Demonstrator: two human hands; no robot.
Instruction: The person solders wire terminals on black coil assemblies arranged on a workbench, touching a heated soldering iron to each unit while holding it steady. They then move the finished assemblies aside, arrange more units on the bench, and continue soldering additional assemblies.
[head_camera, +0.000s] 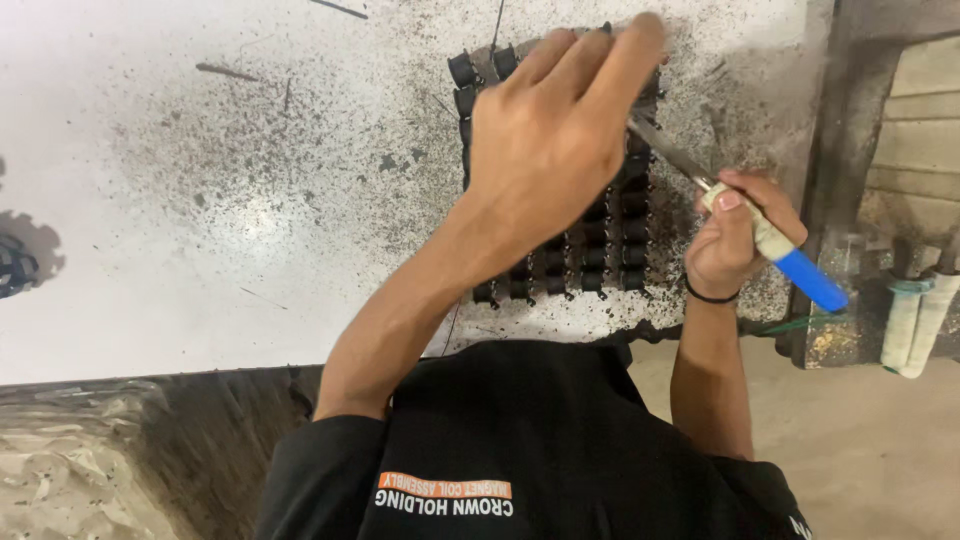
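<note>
- Left hand (545, 130) lies flat, fingers spread, hiding much of the black parts block (600, 250) near the tabletop's (200, 200) right edge.
- Right hand (735, 235) grips a blue-handled blade (770, 240); its tip is hidden beneath the left hand.

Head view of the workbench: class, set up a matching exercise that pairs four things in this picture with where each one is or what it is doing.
Things:
1. left hand
2. right hand
3. black moulded parts
4. black wristband

Places or states:
A. laid in rows on the speckled white table
B. around the right wrist
C. spread over the rows of parts, palm down
D. gripping a blue-handled file

Pairs: 1-C, 2-D, 3-A, 4-B
</note>
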